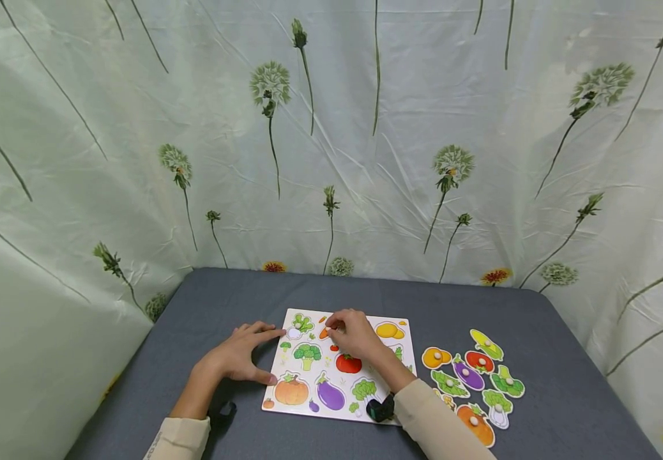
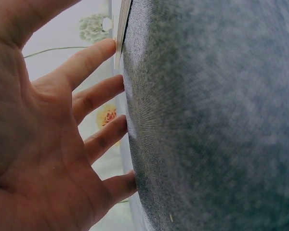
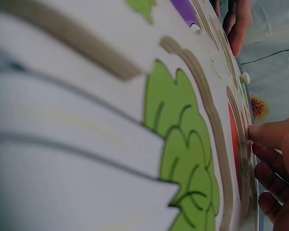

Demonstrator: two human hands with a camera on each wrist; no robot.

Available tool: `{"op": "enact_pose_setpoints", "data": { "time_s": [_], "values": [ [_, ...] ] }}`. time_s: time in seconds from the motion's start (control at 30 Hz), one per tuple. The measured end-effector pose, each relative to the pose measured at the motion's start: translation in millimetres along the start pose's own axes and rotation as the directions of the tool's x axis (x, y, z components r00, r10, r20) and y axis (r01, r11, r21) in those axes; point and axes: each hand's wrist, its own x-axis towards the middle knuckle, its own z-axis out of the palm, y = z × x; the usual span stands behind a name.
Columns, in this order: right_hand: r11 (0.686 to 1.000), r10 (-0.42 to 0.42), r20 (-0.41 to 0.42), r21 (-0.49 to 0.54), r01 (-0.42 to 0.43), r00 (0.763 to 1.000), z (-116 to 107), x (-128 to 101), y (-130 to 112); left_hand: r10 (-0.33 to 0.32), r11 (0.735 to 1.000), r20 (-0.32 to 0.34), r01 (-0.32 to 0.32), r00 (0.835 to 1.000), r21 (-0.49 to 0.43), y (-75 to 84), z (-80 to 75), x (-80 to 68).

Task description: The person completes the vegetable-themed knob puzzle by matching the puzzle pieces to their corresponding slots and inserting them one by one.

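Observation:
A white puzzle board (image 1: 337, 414) printed with vegetables lies on the grey table (image 1: 222, 300). My right hand (image 1: 350, 331) reaches over the board's far part, its curled fingers pinching a small orange piece (image 1: 324, 333) there. The right wrist view shows those curled fingers (image 3: 272, 139) against the board (image 3: 86, 120). My left hand (image 1: 245, 353) lies flat on the table to the left of the board. Its spread fingers (image 2: 94, 55) touch the board's edge (image 2: 119, 33). A white radish piece (image 1: 294, 332) with a knob sits in the board near the left fingertips.
Several loose vegetable pieces with white knobs lie on the table to the right of the board, among them a purple eggplant (image 1: 468, 375) and a yellow corn (image 1: 485, 345). A flowered curtain (image 1: 366, 160) hangs close behind and beside the table.

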Motion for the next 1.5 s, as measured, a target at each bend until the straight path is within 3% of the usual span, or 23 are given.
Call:
{"op": "enact_pose_setpoints", "data": {
  "time_s": [0.27, 0.5, 1.23, 1.5],
  "values": [
    [1.0, 0.025, -0.01, 0.012, -0.025, 1.0, -9, -4, 2, -0.007, 1.0, 0.011, 0.006, 1.0, 0.001, 1.9, -0.1, 1.5],
    [0.999, -0.017, -0.082, -0.043, 0.014, 0.996, -28, -12, 13, 0.002, 1.0, 0.016, -0.002, 1.0, 0.001, 1.8, -2.3, 0.4],
    [0.994, 0.046, -0.199, -0.089, -0.065, 0.979, -85, -55, 42, 0.011, 1.0, -0.002, -0.011, 1.0, -0.011, -1.0, -1.1, -2.0],
    [0.985, 0.035, -0.232, -0.159, -0.073, 0.972, -114, -72, 64, 0.005, 1.0, 0.005, -0.005, 1.0, -0.008, -0.5, -1.4, -1.8]
  ]
}}
